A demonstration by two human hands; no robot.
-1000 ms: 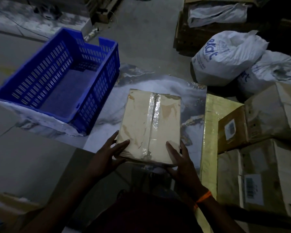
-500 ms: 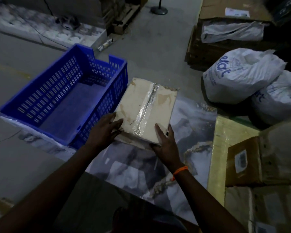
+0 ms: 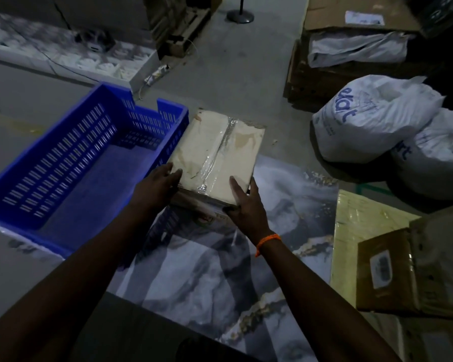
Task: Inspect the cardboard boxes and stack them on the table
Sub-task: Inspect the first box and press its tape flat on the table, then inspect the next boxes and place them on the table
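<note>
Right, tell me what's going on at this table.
A person holds a taped cardboard box by its near corners, left hand on one, right hand on the other. It is over the far part of the marbled table, right beside the empty blue crate. More boxes sit at the right edge.

Cardboard box at 12 o'clock edge of the surface.
Crate just beside it at 9 o'clock; sacks on the floor at 2 o'clock; second box at 4 o'clock.
</note>
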